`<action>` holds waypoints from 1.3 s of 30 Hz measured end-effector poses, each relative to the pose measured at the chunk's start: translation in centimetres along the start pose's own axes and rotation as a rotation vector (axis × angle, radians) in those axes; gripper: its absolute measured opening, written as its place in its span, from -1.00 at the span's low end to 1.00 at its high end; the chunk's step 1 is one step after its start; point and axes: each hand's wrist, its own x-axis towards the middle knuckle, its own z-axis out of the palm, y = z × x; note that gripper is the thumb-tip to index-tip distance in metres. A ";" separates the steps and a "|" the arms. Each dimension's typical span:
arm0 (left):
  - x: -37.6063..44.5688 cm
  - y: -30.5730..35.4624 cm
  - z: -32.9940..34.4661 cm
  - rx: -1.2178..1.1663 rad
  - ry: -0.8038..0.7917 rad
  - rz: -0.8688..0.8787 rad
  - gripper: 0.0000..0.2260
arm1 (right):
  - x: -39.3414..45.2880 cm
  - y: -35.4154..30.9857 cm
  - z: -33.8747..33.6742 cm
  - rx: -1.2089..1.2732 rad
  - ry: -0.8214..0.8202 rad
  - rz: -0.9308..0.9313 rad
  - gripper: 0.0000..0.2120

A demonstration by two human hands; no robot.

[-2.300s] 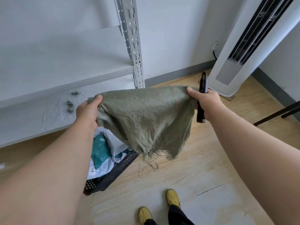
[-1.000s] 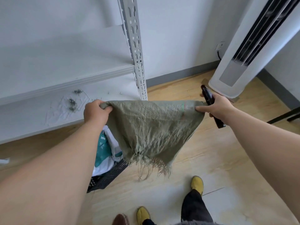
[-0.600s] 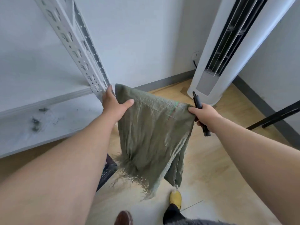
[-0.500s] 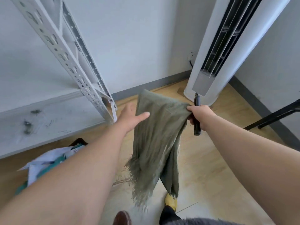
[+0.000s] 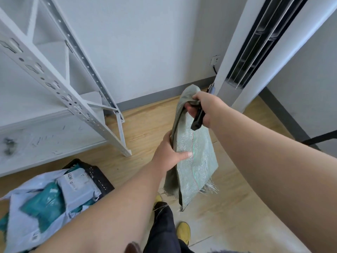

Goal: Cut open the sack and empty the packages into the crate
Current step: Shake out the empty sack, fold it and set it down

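The empty grey-green woven sack (image 5: 196, 157) hangs folded lengthwise in front of me, its frayed cut edge at the bottom. My right hand (image 5: 204, 108) grips the sack's bunched top together with a black utility knife (image 5: 197, 119). My left hand (image 5: 170, 152) holds the sack's middle, thumb across the front. At the lower left, the black plastic crate (image 5: 99, 177) holds several white and teal mailer packages (image 5: 47, 199).
A white metal shelving rack (image 5: 76, 106) stands at the left, one foot on the wooden floor near the crate. A tall white floor air conditioner (image 5: 255, 52) fills the right corner. My yellow shoes (image 5: 184, 232) are at the bottom.
The sack was held spread wide by both hands; my left hand let go of its corner, the sack folded narrow, and my left hand took hold lower down. The view turned right.
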 end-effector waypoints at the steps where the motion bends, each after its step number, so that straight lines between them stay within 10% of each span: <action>1: 0.9 0.1 -0.3 -0.002 -0.022 -0.029 -0.30 | 0.3 -0.8 0.8 0.019 -0.012 -0.006 -0.81; 9: 7.5 2.5 -7.2 -0.171 0.095 -0.118 -0.75 | 5.2 -4.0 5.5 -0.314 -0.111 -0.213 -0.68; 23: 15.5 4.5 -11.9 0.529 -0.056 0.177 -0.57 | 12.9 1.0 12.4 -1.134 0.175 -0.216 -0.44; 29: 16.5 2.1 -15.4 0.888 -0.154 -0.141 -0.49 | 17.3 -1.0 12.8 -1.179 0.188 -0.338 -0.62; 39: 20.0 6.0 -17.5 0.988 0.366 0.138 -0.64 | 20.9 -7.0 15.5 -1.691 -0.609 -0.456 -0.57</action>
